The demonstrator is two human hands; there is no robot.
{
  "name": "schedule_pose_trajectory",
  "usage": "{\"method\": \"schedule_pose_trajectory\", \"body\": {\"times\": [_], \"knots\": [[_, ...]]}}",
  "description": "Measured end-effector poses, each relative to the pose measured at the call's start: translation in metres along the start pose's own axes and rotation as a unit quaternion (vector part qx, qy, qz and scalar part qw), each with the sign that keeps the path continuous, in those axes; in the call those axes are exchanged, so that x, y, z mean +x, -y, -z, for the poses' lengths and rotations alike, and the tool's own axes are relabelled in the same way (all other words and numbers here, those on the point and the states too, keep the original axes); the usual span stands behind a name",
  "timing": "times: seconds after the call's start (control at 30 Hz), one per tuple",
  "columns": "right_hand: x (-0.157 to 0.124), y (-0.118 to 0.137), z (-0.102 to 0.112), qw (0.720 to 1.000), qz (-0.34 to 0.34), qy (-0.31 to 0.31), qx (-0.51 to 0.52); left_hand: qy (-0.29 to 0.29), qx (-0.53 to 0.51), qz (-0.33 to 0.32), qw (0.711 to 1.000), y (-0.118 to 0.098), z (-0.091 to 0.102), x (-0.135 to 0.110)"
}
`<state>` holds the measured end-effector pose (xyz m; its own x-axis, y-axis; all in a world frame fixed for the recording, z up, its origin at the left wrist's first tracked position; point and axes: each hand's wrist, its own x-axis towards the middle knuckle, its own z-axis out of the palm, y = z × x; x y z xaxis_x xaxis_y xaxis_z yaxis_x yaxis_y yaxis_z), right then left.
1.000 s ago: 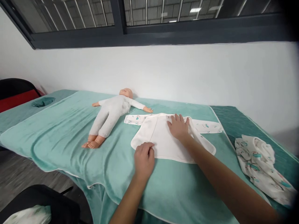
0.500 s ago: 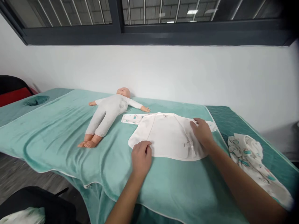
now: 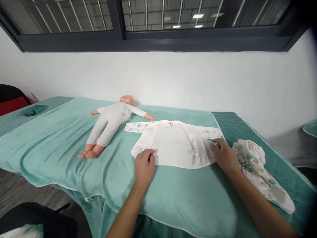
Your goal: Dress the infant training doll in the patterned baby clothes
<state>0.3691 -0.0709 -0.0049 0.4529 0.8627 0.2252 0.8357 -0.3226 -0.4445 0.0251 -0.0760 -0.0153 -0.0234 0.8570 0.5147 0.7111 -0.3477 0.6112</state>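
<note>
A white baby shirt (image 3: 173, 142) with printed sleeves lies flat on the teal blanket (image 3: 61, 145). My left hand (image 3: 144, 167) rests on the shirt's near left hem, fingers curled down against the cloth. My right hand (image 3: 223, 155) lies at the shirt's right edge, fingers bent and pressing the fabric by the sleeve. A baby doll (image 3: 111, 122) in a pale grey suit lies on its back to the left of the shirt, arms spread.
A crumpled printed garment (image 3: 257, 170) lies at the right, on the darker green cover. A white wall and dark window frame stand behind the bed. A black and red chair (image 3: 11, 99) is at far left, dark floor below.
My right hand has slid from the middle of the shirt across to its right edge, smoothing the front flap flat. My left hand has stayed on the hem. The view has shifted right.
</note>
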Motion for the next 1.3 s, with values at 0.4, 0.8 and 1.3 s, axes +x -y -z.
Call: {"method": "schedule_pose_trajectory", "body": {"times": [0.4,0.8,1.3], "knots": [[-0.029,0.039,-0.017,0.967,0.234,-0.080,-0.067,-0.010,-0.039,0.020,0.999,0.001,0.001,-0.003],[-0.061,0.037,-0.036,0.975,0.207,0.009,-0.081,-0.075,0.006,-0.017,0.997,0.008,0.025,-0.013],[-0.048,-0.012,-0.018,0.994,0.042,-0.094,0.027,-0.039,0.098,0.122,0.987,0.024,0.035,0.007]]}}
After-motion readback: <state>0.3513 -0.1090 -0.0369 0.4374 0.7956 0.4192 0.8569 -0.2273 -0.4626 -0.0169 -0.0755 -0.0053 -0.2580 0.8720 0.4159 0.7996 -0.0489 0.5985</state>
